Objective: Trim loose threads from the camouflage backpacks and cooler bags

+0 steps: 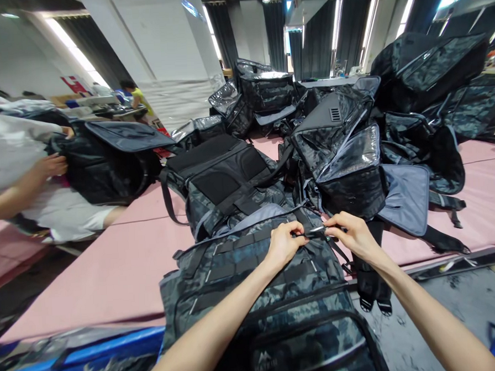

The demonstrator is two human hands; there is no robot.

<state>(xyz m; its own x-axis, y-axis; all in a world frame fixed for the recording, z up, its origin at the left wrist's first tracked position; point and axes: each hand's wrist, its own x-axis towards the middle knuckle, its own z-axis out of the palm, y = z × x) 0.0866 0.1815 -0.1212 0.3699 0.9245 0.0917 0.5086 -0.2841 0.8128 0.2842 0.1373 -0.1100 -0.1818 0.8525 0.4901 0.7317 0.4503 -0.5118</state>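
Observation:
A dark camouflage backpack [261,295] lies in front of me, its pockets and webbing strips facing up. At its top edge, my left hand [287,241] is closed in a pinch on the dark fabric or webbing there; the exact bit between the fingertips is hard to see. Just to the right, my right hand [352,232] is closed around a small silver-tipped tool [316,230], possibly thread snips. Its bright tip points at my left fingertips. Behind the edge, a grey lining flap [257,214] stands partly up.
Another backpack [226,175] lies back-panel up beyond mine. Several silver-lined bags [336,142] are heaped on the pink table [110,264]. At left, a person's hand [53,165] grips a black bag [105,165]. Something blue [127,347] lies below the table's near edge.

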